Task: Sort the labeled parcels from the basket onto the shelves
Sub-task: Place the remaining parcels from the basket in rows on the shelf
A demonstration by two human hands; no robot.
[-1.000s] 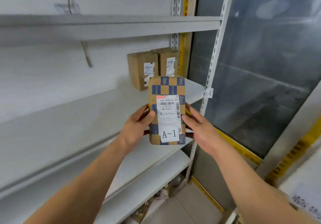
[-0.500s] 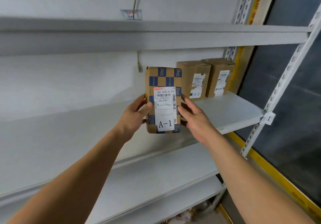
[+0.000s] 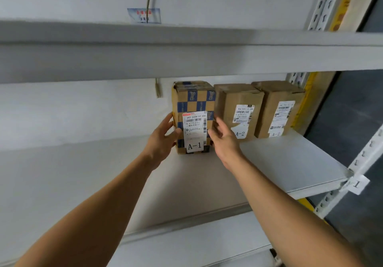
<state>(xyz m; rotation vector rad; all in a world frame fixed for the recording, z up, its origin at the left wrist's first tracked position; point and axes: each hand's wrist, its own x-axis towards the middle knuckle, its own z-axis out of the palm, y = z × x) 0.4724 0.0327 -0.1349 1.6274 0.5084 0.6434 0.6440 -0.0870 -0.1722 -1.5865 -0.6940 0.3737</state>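
A-1 parcel now upright on shelf

Shelf: A-1 parcel upright at back; two A-2 parcels immediately to its right, in a row. Left hand and right hand flank the A-1 parcel.
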